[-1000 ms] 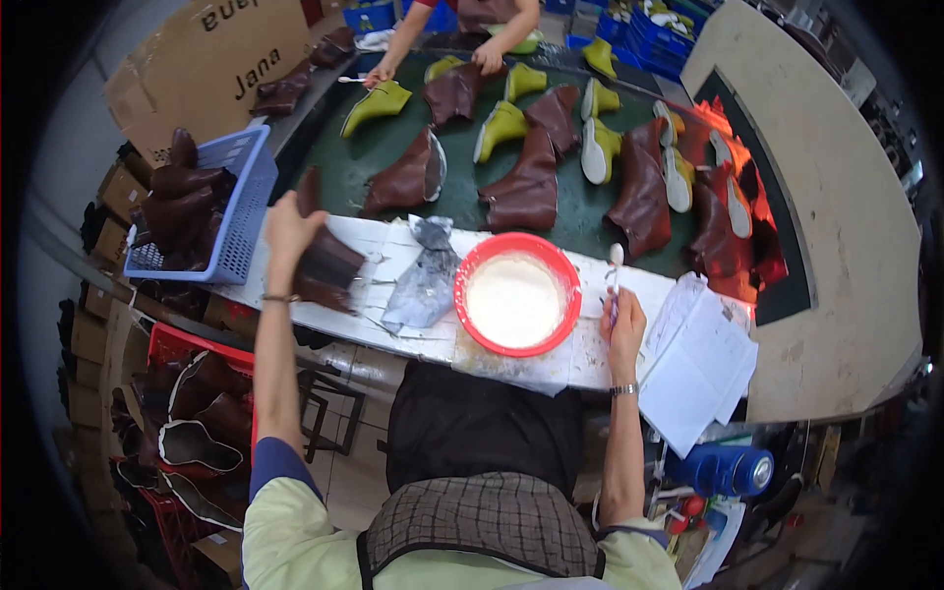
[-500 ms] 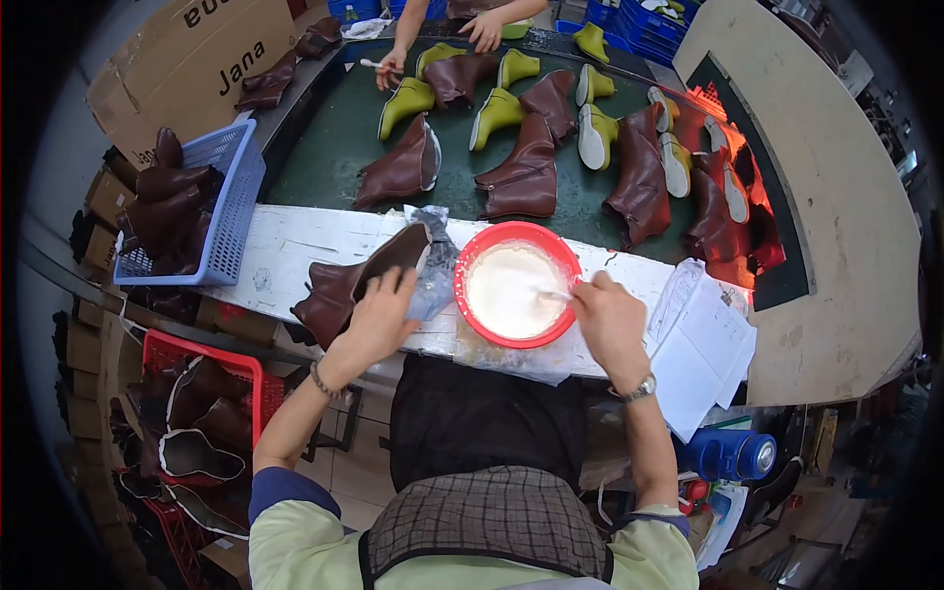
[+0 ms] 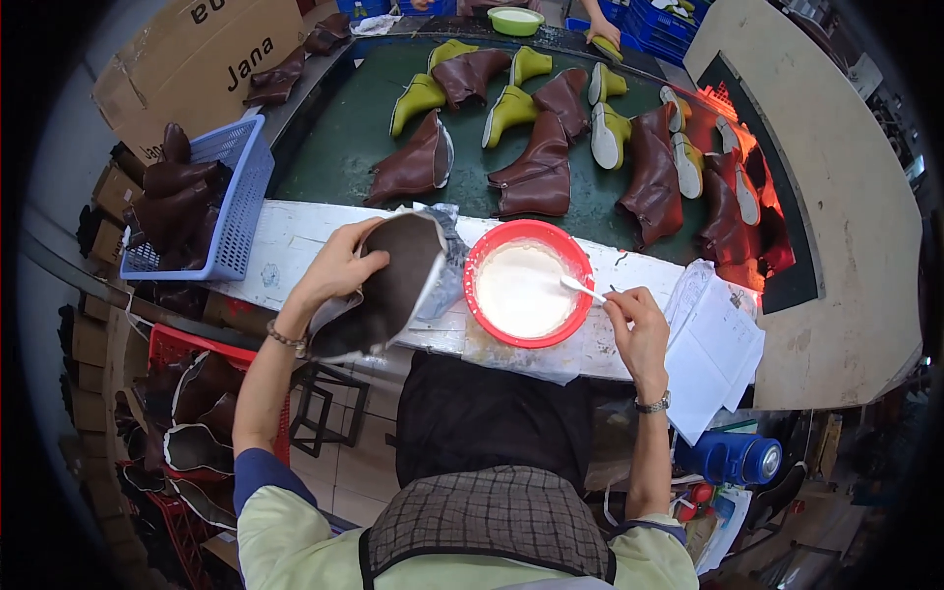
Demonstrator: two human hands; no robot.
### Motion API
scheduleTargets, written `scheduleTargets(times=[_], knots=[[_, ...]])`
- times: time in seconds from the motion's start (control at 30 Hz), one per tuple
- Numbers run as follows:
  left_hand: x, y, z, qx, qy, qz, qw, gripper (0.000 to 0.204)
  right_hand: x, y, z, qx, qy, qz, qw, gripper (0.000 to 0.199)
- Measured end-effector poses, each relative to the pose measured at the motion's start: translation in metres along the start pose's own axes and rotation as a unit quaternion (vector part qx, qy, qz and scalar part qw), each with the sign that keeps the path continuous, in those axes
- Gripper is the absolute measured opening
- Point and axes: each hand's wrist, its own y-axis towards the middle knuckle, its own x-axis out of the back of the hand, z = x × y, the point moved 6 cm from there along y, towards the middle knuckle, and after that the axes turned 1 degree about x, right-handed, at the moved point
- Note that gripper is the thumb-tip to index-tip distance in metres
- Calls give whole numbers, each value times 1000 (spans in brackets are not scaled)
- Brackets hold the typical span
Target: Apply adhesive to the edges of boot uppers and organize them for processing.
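My left hand [image 3: 346, 264] grips a brown leather boot upper [image 3: 401, 280] by its edge. The upper is turned so its dark lining and pale rim face up, at the near edge of the white bench. In my right hand [image 3: 641, 339] is a small white brush [image 3: 587, 289], pinched by its handle. The brush head is coated white and sits over the right rim of a red bowl [image 3: 529, 340]. White paste [image 3: 516, 290], like glue, fills the bowl. A crumpled plastic sheet [image 3: 447, 295] lies between the upper and the bowl.
Brown uppers [image 3: 531, 182] and green lasts [image 3: 418, 101] stand on the green conveyor belt [image 3: 329, 138], near a glowing red heater [image 3: 777, 251]. Left are blue [image 3: 231, 226] and red [image 3: 197, 344] crates of uppers. Papers [image 3: 708, 354] lie right. A co-worker's hand [image 3: 602, 29] holds a green last.
My left hand has picked up the boot upper and turned its opening upward. My right hand has drawn the brush toward the bowl's right rim. The co-worker's hands have moved away from the middle lasts.
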Motion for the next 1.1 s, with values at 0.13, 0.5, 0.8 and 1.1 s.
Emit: scheduleTargets(times=[0.13,0.5,0.8,1.1], knots=[[-41,-11,-31,76,-18,170,982,39,-2,19,35,90,186,-25,978,18],[-55,-23,-66,138,-170,90,972,26,-10,22,77,189,115,-41,974,20],[-29,-10,-51,8,-142,-99,985,31,-25,4,81,172,142,-8,975,21],[0,-13,31,-44,32,-106,993,122,-48,29,32,112,-250,35,961,6]])
